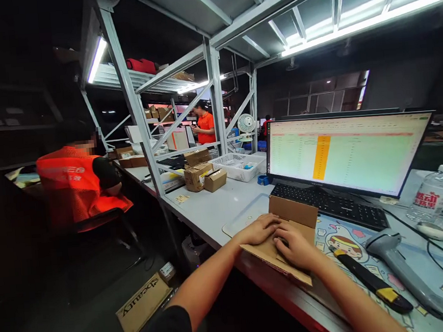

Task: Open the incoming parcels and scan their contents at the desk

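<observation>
A small brown cardboard box [293, 212] stands at the table's front edge with its far flap raised and a near flap folded out toward me. My left hand [260, 229] rests on the box's left part, fingers stretched forward and touching or close to my other hand. My right hand [292, 243] lies over the middle of the box, fingers bent and thumb apart from them. Both hands press down on the cardboard. The fingertips are partly hidden, and I cannot tell what lies beneath them. To the right are a black-and-yellow utility knife [372, 281] and a grey barcode scanner [410, 274].
Behind the box are a black keyboard [335, 205] and a monitor [351, 156]. A water bottle [433, 195] and mouse [431, 230] stand right. Small cartons [199, 177] and a white basket [240, 165] sit farther back. A person in an orange vest [71, 185] sits left.
</observation>
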Demonstrator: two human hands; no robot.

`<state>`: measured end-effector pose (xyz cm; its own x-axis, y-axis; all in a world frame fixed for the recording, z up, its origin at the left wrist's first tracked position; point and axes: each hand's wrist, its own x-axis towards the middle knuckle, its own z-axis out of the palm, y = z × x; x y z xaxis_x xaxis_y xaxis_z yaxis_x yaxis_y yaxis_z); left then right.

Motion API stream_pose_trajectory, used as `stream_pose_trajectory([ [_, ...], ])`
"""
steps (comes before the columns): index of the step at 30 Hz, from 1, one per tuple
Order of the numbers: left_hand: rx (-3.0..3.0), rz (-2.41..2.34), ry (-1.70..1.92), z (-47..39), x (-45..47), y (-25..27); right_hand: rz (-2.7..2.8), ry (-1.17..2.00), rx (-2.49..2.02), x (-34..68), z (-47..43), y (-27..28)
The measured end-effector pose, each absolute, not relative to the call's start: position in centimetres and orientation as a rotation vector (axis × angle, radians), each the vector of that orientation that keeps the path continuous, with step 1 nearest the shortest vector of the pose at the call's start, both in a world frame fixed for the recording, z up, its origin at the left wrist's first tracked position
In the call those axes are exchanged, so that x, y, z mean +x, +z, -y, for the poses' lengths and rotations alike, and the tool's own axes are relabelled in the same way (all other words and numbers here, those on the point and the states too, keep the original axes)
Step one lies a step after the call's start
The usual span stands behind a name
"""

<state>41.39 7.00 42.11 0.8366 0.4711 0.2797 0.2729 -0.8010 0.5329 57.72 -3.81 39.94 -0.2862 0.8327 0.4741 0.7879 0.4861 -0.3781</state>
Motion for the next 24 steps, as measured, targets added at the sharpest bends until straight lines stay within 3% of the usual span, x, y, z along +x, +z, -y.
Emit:
stream_pose_trajectory([
  [8, 2.678, -0.566, 0.462, -7.1, 40.5, 41.8, 1.85, -0.117, -1.537, 61.2, 6.2, 45.4],
  [16, 2.923, -1.041, 0.488, -0.7, 42.7, 42.5, 1.484, 0.136, -1.718, 66.7, 10.6, 46.3],
  [21, 2.962, -0.132, 0.487, -1.4, 43.2, 43.2, 1.441, 0.31, -1.661, 66.4, 11.4, 46.9],
  [24, 2.86, 0.09, 0.451, -2.3, 43.2, 43.8, 1.289, 0.521, -1.746, 66.7, 11.7, 47.2],
])
